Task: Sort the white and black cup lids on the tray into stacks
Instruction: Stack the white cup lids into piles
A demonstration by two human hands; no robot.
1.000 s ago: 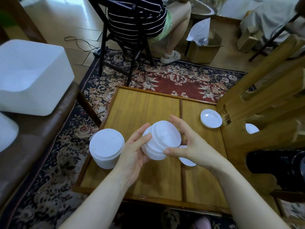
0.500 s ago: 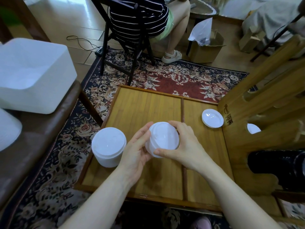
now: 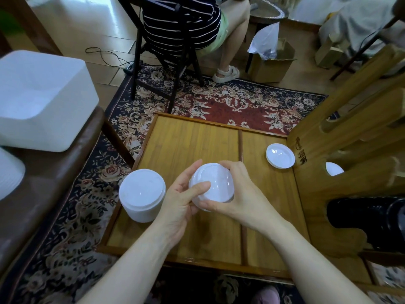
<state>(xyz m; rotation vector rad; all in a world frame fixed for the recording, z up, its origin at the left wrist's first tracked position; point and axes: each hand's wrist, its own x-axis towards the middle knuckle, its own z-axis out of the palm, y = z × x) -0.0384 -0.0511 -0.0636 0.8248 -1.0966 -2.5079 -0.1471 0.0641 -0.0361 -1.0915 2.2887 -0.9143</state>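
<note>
Head view, looking down: we find both hands raised above the wooden tray [image 3: 175, 150], sharing a short stack of white lids [image 3: 215, 185]. The right hand [image 3: 236, 194] wraps the stack from the far and right side, fingers curled over its rim; the left hand [image 3: 184, 198] closes on the near left side, thumb laid across the top face. We judge this two-sided hold serves to square the lids so they nest evenly before being set down. A taller white stack [image 3: 142, 195] stands at the tray's left edge, near the left hand, and we take it as the likely destination. One loose white lid [image 3: 280, 155] lies at the tray's right edge, just beside a wooden frame [image 3: 350, 128], not yet gathered. A second white disc [image 3: 333, 169] shows only through an opening in that frame; we cannot tell whether it rests on the tray. We cannot count the lids in the held stack, as fingers cover its side. A dark object [image 3: 370, 220] at the right is blurred; whether it is black lids we cannot say.
</note>
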